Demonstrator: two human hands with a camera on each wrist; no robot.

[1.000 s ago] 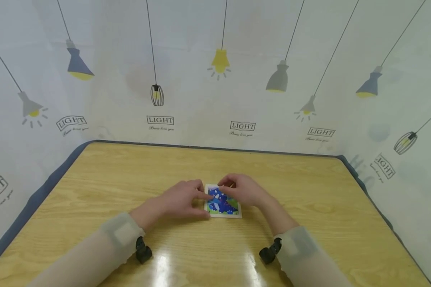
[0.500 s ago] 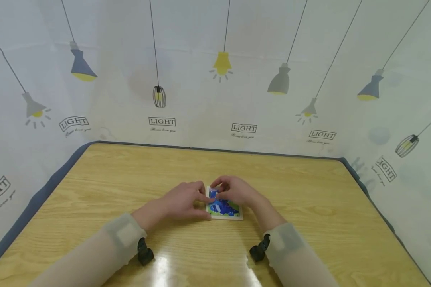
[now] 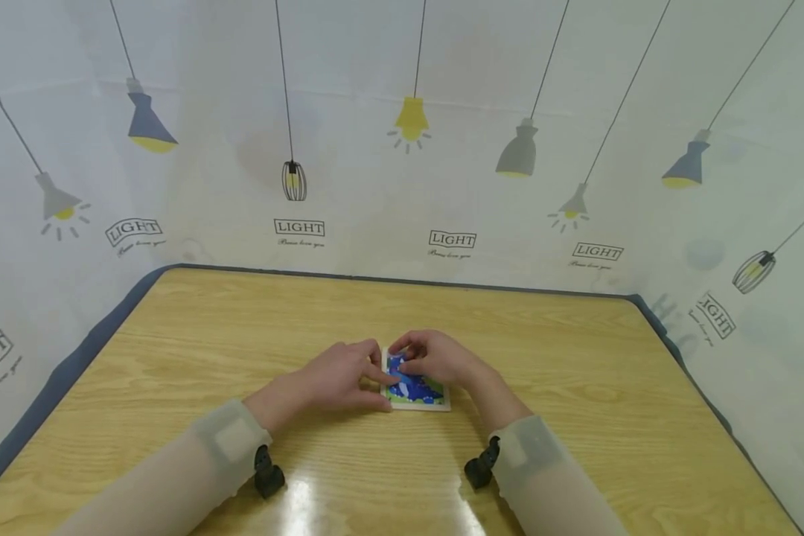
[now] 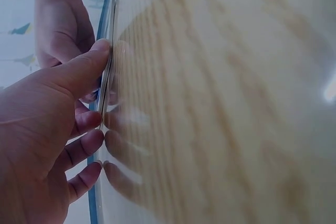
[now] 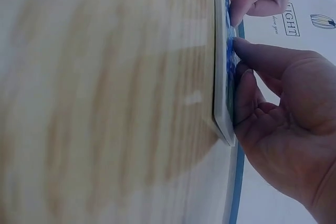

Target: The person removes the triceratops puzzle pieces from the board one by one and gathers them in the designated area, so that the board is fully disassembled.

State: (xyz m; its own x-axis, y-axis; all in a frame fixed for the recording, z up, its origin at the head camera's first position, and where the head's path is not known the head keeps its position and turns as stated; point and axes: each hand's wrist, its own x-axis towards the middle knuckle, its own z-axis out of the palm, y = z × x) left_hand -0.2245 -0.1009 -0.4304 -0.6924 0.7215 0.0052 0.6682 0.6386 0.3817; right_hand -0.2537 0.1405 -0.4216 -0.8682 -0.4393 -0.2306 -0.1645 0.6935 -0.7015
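A small square picture board with a white border and a blue dinosaur on green lies flat on the wooden table. My left hand is at its left side, index finger reaching onto the picture and thumb at the near left corner. In the left wrist view, the thumb lies against the board's edge and the other fingers rest on the table. My right hand bends over the board's far part, thumb and fingertips on the picture. In the right wrist view, its thumb touches the picture; the curled fingers partly hide it.
The wooden table has a dark blue edge and meets a pale wall cloth printed with hanging lamps. A small black camera sits on each wrist, the left camera and the right camera.
My right hand has shifted left over the board, its fingertips now nearer the far left corner. My left hand stays at the left edge, its index finger slightly nearer me.
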